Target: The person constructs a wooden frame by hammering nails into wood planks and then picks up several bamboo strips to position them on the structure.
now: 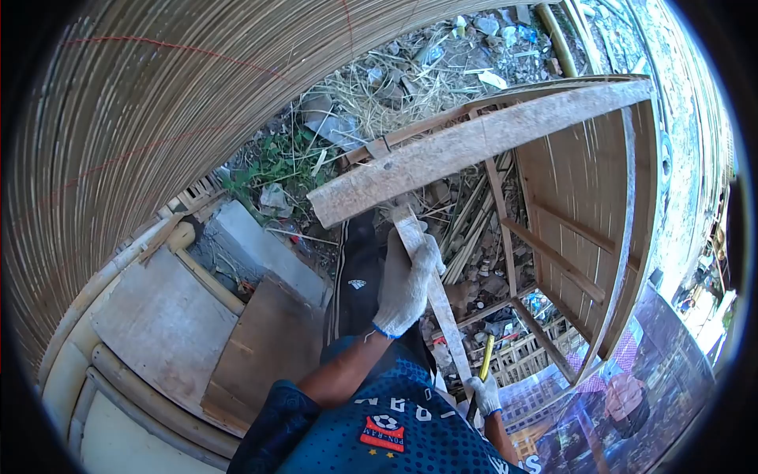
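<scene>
My left hand (407, 288), in a whitish knitted glove, is wrapped round a narrow wooden slat (447, 324). The slat's upper end meets the underside of a wide, rough plank (482, 142), part of a wooden frame. Lower right, near my body, my right hand (483, 393) wears a matching glove. It is closed round a tool with a yellow-and-black handle (487, 354), whose working end I cannot make out. The slat's lower end runs down close beside this hand.
On the right, the frame has a panel side (580, 182) with crossbars. A curved bamboo-slat screen (158, 103) rises at left, above boards (166, 316) and a concrete block (264, 245). Rubble, straw and sticks cover the ground. A printed sheet (545, 419) lies lower right.
</scene>
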Demonstrator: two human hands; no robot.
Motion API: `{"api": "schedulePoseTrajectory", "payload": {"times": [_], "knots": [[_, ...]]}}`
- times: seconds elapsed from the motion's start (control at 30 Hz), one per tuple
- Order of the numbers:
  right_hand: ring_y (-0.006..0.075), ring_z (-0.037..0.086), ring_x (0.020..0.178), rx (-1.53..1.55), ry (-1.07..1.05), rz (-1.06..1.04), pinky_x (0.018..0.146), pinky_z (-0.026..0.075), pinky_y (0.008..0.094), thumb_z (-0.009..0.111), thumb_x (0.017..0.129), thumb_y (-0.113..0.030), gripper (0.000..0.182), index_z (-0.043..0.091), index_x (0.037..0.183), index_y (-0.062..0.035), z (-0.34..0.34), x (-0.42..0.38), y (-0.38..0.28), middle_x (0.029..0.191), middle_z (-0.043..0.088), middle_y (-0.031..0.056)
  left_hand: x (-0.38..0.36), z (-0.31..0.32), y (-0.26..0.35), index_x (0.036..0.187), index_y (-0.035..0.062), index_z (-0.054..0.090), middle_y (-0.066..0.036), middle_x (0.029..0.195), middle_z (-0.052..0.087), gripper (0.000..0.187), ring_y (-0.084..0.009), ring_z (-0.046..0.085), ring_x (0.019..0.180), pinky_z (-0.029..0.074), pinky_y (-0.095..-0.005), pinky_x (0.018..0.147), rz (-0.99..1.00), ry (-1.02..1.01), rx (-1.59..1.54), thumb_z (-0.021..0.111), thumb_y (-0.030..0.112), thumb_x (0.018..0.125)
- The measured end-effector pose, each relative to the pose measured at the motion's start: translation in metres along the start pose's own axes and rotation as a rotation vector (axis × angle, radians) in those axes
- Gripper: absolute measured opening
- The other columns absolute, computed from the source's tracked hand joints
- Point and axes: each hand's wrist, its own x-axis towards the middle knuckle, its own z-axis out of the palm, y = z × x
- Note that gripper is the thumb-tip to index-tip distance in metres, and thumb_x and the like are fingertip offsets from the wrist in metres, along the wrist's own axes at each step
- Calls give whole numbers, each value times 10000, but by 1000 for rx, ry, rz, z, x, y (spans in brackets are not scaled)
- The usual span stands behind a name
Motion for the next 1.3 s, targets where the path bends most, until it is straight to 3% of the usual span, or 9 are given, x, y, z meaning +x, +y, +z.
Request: {"api": "schedulePoseTrajectory", "payload": {"times": [0.1,0.23,0.37,0.57,0.87,0.97,1.07,1.2,1.3], "knots": [[149,620,743,38,-18,54,704,511,310,724,777,-228,370,633,1051,3,2,3,-4,820,656,33,2,-3,-3,1336,28,393,-40,950,571,405,-120,594,785,538,-308,733,-24,-14,10,595,206,1034],[132,604,783,36,-38,74,725,504,301,723,785,-232,366,636,1055,0,1,6,-12,860,646,14,4,0,-2,1351,24,386,-51,988,579,453,-135,602,813,541,-323,759,-2,-45,59,626,191,1006],[127,592,777,102,-77,81,705,492,289,709,797,-204,342,634,1058,4,-1,10,3,854,634,12,5,5,2,1372,25,382,-51,998,585,491,-139,608,824,542,-327,766,-52,-21,-11,650,199,998],[139,622,767,48,-68,109,705,513,305,695,812,-188,306,623,1037,7,-7,2,-29,858,666,42,6,6,2,1335,13,433,-52,1063,568,459,-121,583,891,529,-302,772,-127,2,-62,660,184,974],[145,645,756,26,-92,101,691,515,298,692,822,-200,335,598,1065,11,-20,3,-31,858,681,46,11,10,8,1338,31,424,-51,1073,571,449,-109,589,899,568,-299,771,-103,2,-44,664,188,993],[141,629,766,52,-76,125,700,507,294,699,809,-218,356,603,1061,14,-21,0,-37,862,674,47,14,19,19,1317,33,406,-43,978,580,418,-126,609,808,543,-305,746,-96,16,-55,634,218,1020],[141,612,792,-1,-70,140,724,502,298,720,788,-253,412,611,1073,23,-26,1,-32,876,663,52,14,14,12,1335,31,425,-45,1064,571,447,-99,588,885,571,-304,766,-114,-6,-118,672,184,996],[150,605,826,-57,-99,145,759,506,314,751,767,-304,512,615,1122,40,-29,-3,-51,893,654,62,14,18,14,1341,27,397,-50,968,573,503,-137,606,818,542,-323,754,-114,2,-116,648,310,1009],[136,548,807,-51,-106,103,730,475,299,708,844,-280,426,590,1140,5,-31,-1,-38,898,596,33,14,18,15,1346,30,401,-51,964,570,529,-140,604,824,540,-326,757,-117,1,-155,655,339,1001]]}}
